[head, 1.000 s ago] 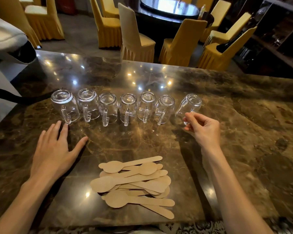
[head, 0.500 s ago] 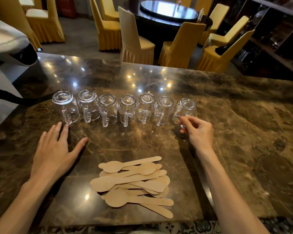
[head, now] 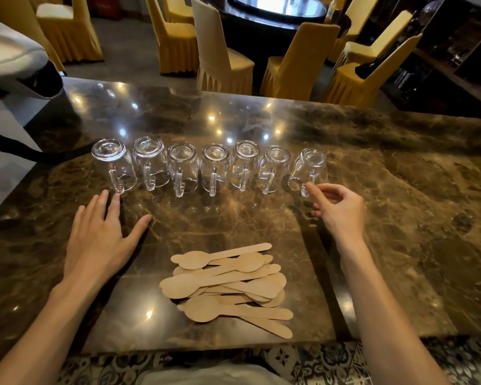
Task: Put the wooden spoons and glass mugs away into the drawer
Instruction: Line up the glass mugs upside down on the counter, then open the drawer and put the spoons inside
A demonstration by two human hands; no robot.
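Fingertips of the right hand (head: pixel 342 209), loosely curled and holding nothing, touch the rightmost glass mug (head: pixel 307 170); a nudge could tip it.

Left hand (head: pixel 100 243) flat, fingers spread; right hand (head: pixel 342 209) loosely curled (forefinger extended).

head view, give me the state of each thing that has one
glass mugs: seven, upside down in a row
rightmost mug: upside down, on the counter
wooden spoons: loose pile, flat
left hand: open, flat on the counter
right hand: fingers at the rightmost mug's handle, not gripping
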